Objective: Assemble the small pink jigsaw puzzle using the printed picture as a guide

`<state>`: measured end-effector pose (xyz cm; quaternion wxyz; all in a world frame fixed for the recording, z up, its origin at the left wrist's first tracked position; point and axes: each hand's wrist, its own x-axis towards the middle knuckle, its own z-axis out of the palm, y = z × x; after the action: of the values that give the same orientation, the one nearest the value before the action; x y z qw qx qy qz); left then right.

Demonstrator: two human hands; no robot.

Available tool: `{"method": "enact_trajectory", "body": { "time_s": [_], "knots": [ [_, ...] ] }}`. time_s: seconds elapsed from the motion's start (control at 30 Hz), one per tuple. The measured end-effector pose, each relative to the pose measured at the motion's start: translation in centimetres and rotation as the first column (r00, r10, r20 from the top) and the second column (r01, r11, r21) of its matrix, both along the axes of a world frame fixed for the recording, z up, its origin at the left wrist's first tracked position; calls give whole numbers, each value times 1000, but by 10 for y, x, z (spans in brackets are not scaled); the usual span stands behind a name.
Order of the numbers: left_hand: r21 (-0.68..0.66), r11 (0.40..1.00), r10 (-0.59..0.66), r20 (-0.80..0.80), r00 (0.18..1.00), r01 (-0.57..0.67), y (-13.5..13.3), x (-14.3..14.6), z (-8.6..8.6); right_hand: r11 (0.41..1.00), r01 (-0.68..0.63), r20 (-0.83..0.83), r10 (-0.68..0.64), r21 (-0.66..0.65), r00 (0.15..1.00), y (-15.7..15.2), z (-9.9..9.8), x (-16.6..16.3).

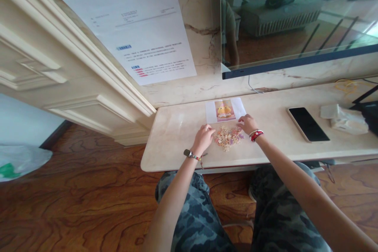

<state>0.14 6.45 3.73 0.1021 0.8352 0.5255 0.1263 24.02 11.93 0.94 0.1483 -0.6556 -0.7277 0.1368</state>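
A small heap of loose puzzle pieces (226, 137), pale with pink and purple bits, lies on the cream marble shelf (177, 134). Behind the heap lies a picture sheet (225, 110) showing a yellow figure. My left hand (203, 137) rests at the heap's left edge with its fingers curled down onto the shelf; whether it holds a piece is hidden. My right hand (247, 123) is at the heap's upper right, fingers bent over the pieces. Both wrists wear bracelets.
A black phone (308, 123) lies face up to the right, and beyond it a white tissue pack (344, 117). A glass tank (295, 19) stands at the back, with a printed paper (141, 23) on the wall. My knees are under the shelf's front edge.
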Motion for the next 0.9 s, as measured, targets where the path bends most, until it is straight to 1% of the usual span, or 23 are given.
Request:
{"method": "enact_trajectory", "body": {
  "time_s": [0.03,0.1,0.2,0.27,0.4,0.5,0.7,0.8,0.9],
  "knots": [
    [-27,999,-17,5,1000,17,4,1,-1,999,-28,-21,28,16,999,-3,2,-2],
    [-78,997,-26,18,999,27,11,2,-4,992,-127,-58,128,24,990,-10,7,-9],
    [-122,992,-31,44,999,37,19,3,-7,952,-303,-44,301,-38,953,-16,14,-22],
    [-133,990,-36,54,998,43,22,3,-7,930,-358,-14,358,-87,934,-16,15,-30],
    [-166,985,-41,91,995,55,24,5,-5,924,-360,20,365,-126,931,-12,11,-37],
    [-194,979,-32,136,990,58,25,7,-6,927,-349,41,357,-140,933,-10,7,-39],
    [-223,975,40,243,969,16,31,9,-11,928,-338,58,351,-158,935,-8,9,-43],
    [-202,979,93,287,953,-35,32,8,-6,931,-329,57,341,-158,938,-8,13,-40],
    [-137,986,131,317,939,-91,27,4,-1,938,-322,28,327,-126,944,-9,16,-32]
  ]
}}
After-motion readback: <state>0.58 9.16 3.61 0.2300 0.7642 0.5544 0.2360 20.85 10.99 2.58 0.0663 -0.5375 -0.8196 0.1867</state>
